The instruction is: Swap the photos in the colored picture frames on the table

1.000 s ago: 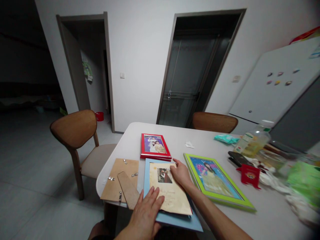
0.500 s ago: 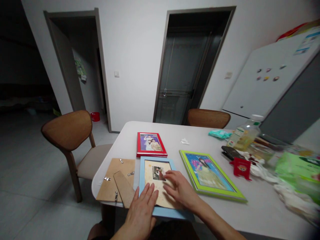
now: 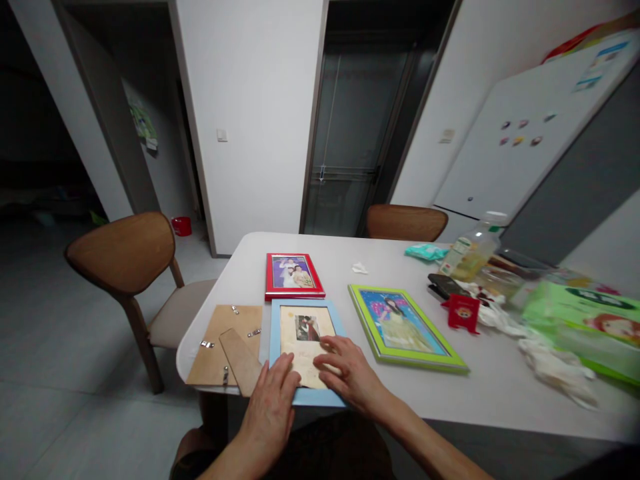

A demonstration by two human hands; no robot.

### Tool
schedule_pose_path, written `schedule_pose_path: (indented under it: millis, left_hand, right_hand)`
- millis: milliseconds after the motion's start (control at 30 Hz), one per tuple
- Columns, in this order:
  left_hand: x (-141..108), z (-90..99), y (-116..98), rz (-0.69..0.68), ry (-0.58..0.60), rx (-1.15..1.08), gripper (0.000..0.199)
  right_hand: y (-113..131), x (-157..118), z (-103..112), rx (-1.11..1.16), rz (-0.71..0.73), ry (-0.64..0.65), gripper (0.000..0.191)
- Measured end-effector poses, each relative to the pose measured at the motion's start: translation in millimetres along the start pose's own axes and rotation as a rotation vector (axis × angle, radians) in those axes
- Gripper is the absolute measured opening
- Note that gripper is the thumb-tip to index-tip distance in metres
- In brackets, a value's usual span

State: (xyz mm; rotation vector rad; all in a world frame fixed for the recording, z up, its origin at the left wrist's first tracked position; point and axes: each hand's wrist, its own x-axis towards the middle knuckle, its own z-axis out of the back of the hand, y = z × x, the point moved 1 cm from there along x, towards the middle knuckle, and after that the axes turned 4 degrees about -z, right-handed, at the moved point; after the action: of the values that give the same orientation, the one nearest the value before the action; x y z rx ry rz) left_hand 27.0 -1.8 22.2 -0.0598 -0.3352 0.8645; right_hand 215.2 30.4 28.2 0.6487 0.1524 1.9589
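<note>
A light-blue picture frame (image 3: 275, 337) lies face up at the table's front edge. Inside its border rests a cream sheet with a small picture of people (image 3: 307, 327). My left hand (image 3: 269, 403) lies over the frame's lower left corner, fingers stretched, fingertips at the sheet's lower edge. My right hand (image 3: 353, 375) rests on the right side of sheet and frame, fingers apart and slightly bent. The hands cover part of the lower border. Left of the frame is a brown backing board (image 3: 220, 323) with metal clips and a stand strip (image 3: 241, 360) across it.
A red picture frame (image 3: 295, 294) lies behind the blue one, and a green picture frame (image 3: 415, 362) to its right. Further right are a bottle (image 3: 473, 250), a red card (image 3: 463, 313) and a green tissue pack (image 3: 565, 320). Wooden chairs (image 3: 125, 253) stand around the table (image 3: 320, 241).
The view has shifted slightly. My hands stay on the blue frame. The sheet's lower edge, which overlapped the border before, now sits nearer the inside of the frame.
</note>
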Motion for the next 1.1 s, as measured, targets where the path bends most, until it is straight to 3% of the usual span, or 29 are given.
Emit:
schedule_pose_path:
  millis: [267, 400, 533, 667, 833, 967, 1100]
  left_hand:
    - [4, 14.9, -4, 0.000, 0.052, -0.075, 0.033]
    - [-5, 25.1, 3, -0.047, 0.046, -0.105, 0.046]
    - [-33, 35.4, 42, 0.016, -0.070, -0.052, 0.058]
    - [-65, 34.0, 100, 0.271, -0.170, 0.066, 0.052]
    - [-85, 26.8, 141, 0.232, -0.209, 0.056, 0.044]
    - [-83, 42.0, 142, 0.210, -0.264, 0.028, 0.038]
    - [-63, 68.3, 116, 0.121, -0.301, -0.001, 0.042]
  right_hand:
    - [24, -1, 13, 0.005, 0.029, 0.117, 0.015]
    - [44, 2, 15, 0.027, 0.094, 0.213, 0.018]
    - [58, 11, 6, 0.038, 0.031, 0.160, 0.026]
    - [92, 33, -17, 0.056, 0.024, 0.155, 0.040]
    - [130, 60, -57, -0.012, -0.042, 0.199, 0.045]
    - [134, 71, -60, 0.343, -0.127, 0.157, 0.053]
    - [122, 62, -20, 0.477, -0.152, 0.085, 0.034]
